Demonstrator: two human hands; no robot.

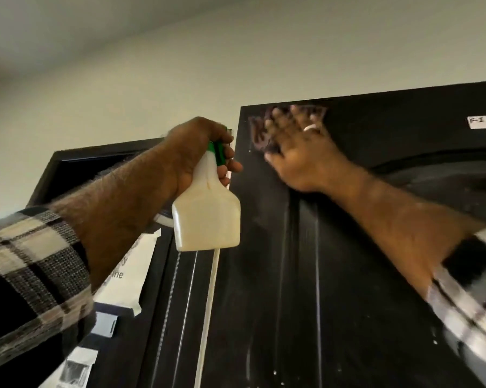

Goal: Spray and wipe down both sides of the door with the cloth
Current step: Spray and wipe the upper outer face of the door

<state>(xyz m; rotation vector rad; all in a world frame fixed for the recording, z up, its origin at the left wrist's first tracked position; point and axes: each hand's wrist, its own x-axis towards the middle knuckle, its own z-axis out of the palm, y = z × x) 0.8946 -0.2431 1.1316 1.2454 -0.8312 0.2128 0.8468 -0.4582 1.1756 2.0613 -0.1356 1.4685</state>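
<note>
Right hand [297, 152] presses the cloth [260, 133] flat-fingered against the door [334, 261] top; the clenched left hand [197, 152] could tip the spray bottle [206, 214] (already dangling).

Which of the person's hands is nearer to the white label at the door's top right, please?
Right. The right hand presses the cloth on the door, left of the label; the left hand holds the spray bottle farther left.

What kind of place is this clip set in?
Probably an indoor corridor or room entrance in a numbered building: a dark panelled door bearing a handwritten label, plain painted wall, printed notices alongside.
</note>
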